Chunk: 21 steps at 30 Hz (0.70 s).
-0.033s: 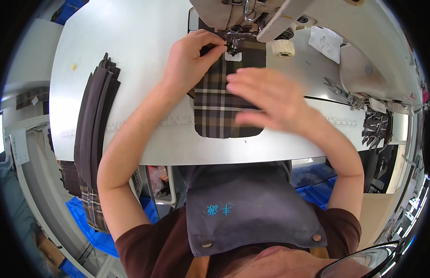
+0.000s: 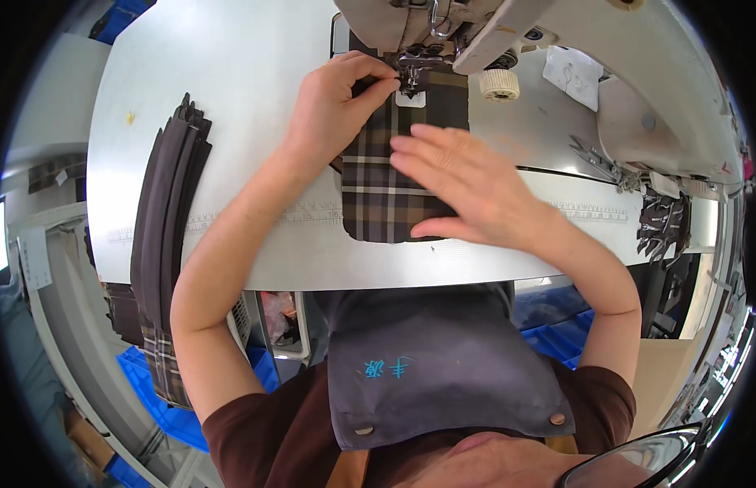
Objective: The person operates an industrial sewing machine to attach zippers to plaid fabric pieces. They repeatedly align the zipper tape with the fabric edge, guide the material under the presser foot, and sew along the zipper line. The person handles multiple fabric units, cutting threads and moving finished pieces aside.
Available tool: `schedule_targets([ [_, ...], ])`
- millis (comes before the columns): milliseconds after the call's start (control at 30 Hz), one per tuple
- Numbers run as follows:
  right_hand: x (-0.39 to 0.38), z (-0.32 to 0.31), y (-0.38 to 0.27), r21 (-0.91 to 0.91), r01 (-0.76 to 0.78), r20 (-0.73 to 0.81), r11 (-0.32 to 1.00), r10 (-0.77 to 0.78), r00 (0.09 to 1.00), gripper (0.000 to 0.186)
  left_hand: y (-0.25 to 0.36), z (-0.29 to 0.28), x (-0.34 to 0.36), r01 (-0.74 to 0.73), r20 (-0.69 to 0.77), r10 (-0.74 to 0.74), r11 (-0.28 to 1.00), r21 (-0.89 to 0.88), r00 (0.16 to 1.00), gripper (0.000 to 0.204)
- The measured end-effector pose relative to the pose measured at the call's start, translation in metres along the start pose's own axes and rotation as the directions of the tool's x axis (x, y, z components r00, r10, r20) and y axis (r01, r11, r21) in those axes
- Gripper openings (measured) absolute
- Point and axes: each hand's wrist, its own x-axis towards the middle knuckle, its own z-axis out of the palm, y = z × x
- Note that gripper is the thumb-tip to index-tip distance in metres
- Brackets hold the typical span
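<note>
A plaid fabric panel [image 2: 370,195] in brown, black and white, with rounded lower corners, lies under the presser foot [image 2: 409,80] of a sewing machine [image 2: 557,32]. My left hand [image 2: 333,102] is over the panel's upper left side, thumb and forefinger pinched together right beside the presser foot. Whatever is between those fingertips is too small to tell. Across the right half of the panel, my right hand [image 2: 476,183] is flat, with fingers stretched out and thumb spread near the lower edge.
To the left, a stack of folded dark strips [image 2: 170,187] hangs over the table edge above a blue bin [image 2: 150,398]. Thread snips [image 2: 594,159] lie at the right, near a dark bundle of small pieces [image 2: 663,224]. A white patch [image 2: 572,77] sits by the machine arm.
My right hand has shifted slightly left and down over the panel and looks less blurred. The left hand and the panel stay practically in place.
</note>
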Motion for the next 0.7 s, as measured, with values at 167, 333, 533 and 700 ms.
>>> schedule_targets([
  [167, -0.004, 0.028, -0.006, -0.132, 0.053, -0.002, 0.990, -0.054, 0.999, 0.026, -0.007, -0.012, 0.008, 0.051, 0.137, -0.034, 0.991, -0.126, 0.990, 0.011],
  [333, 0.015, 0.040, -0.009, 0.025, -0.083, -0.121, 0.996, 0.085, 0.989, 0.023, -0.016, -0.028, 0.024, 0.045, 0.299, 0.023, 0.975, -0.217, 0.954, 0.012],
  [533, -0.005, 0.017, -0.006, 0.025, -0.034, -0.063, 0.999, 0.035, 0.997, 0.025, 0.002, -0.018, 0.012, 0.073, 0.183, -0.058, 0.994, -0.077, 0.981, 0.013],
  [700, -0.018, 0.017, -0.003, -0.004, -0.017, 0.032, 1.000, 0.017, 0.999, 0.026, 0.011, -0.020, 0.017, 0.179, 0.169, -0.170, 0.983, -0.039, 0.971, 0.012],
])
